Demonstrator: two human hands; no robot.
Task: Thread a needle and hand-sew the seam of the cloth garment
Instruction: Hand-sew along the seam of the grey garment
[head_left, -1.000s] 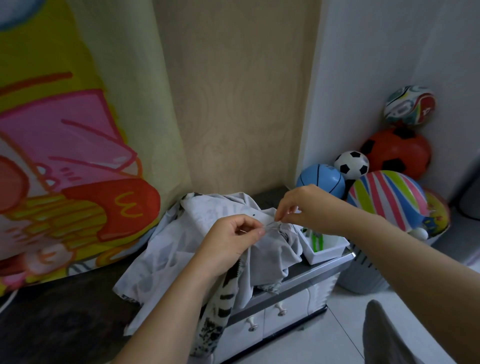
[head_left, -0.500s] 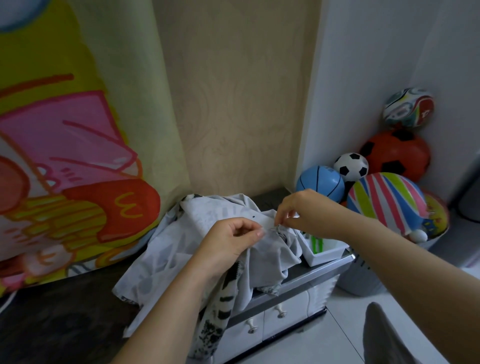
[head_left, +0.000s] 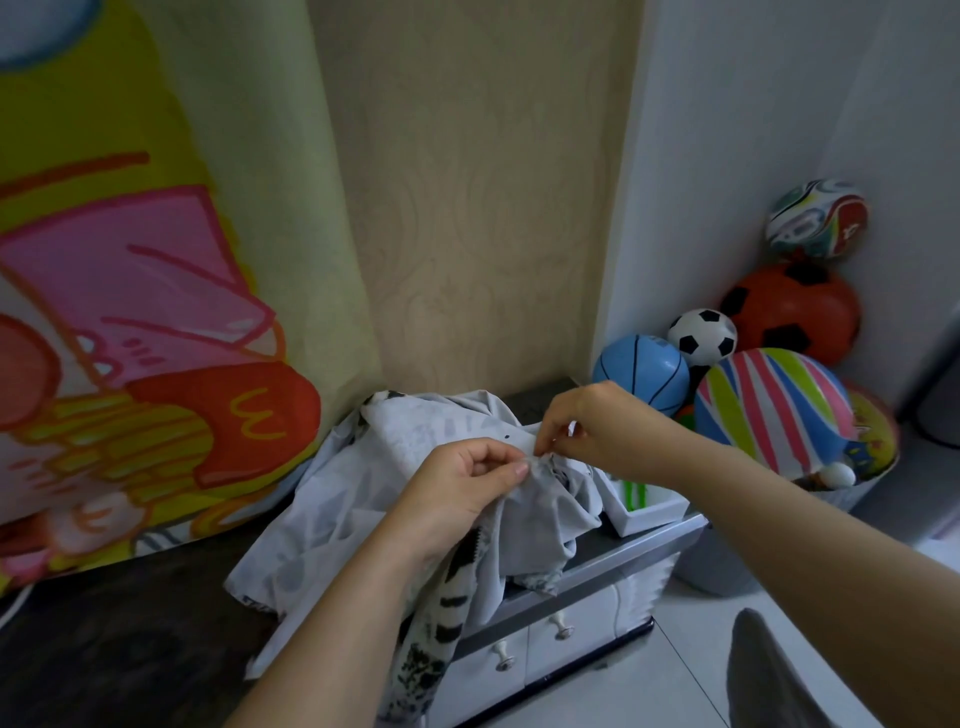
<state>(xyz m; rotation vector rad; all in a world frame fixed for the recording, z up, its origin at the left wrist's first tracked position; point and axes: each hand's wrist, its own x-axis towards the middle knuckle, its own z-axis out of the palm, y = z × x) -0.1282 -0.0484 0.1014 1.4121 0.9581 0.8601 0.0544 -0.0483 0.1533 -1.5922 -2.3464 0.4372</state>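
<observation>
A pale grey printed garment lies bunched on a dark cabinet top, with a black-and-white patterned part hanging over the front edge. My left hand pinches a raised fold of the cloth between thumb and forefinger. Just right of it, my right hand has its fingertips pinched together at the same fold, almost touching the left hand. The needle and thread are too small to make out between the fingers.
A white open box with green items stands at the cabinet's right end, above small drawers. Several toy balls pile in a basket by the right wall. A cartoon-print curtain hangs at left. A grey fabric shape shows at the bottom right.
My right hand has dropped slightly and closed in on the left hand at the fold. The left hand keeps its pinch in the same place.
</observation>
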